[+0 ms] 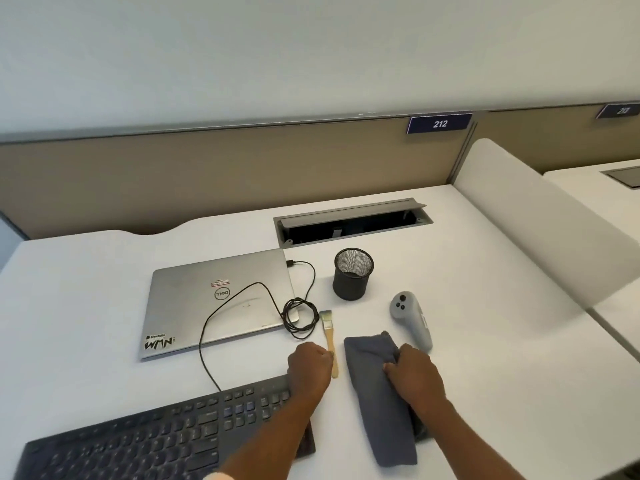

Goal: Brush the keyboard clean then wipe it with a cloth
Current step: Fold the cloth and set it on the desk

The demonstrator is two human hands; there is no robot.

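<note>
— The hands?
— Left hand (310, 367) is curling against the handle of the wooden brush (329, 341), grip unclear; right hand (412, 372) is bunching the soft grey cloth (377, 407). The black keyboard (156, 441) is lying under the left wrist.
— Any writing?
— Beyond the left hand, a silver laptop (221, 299) is showing "Dell"; a blue sign (440, 124) is reading "212".

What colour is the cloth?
Plain grey-blue; the cloth shows best in the head view.
</note>
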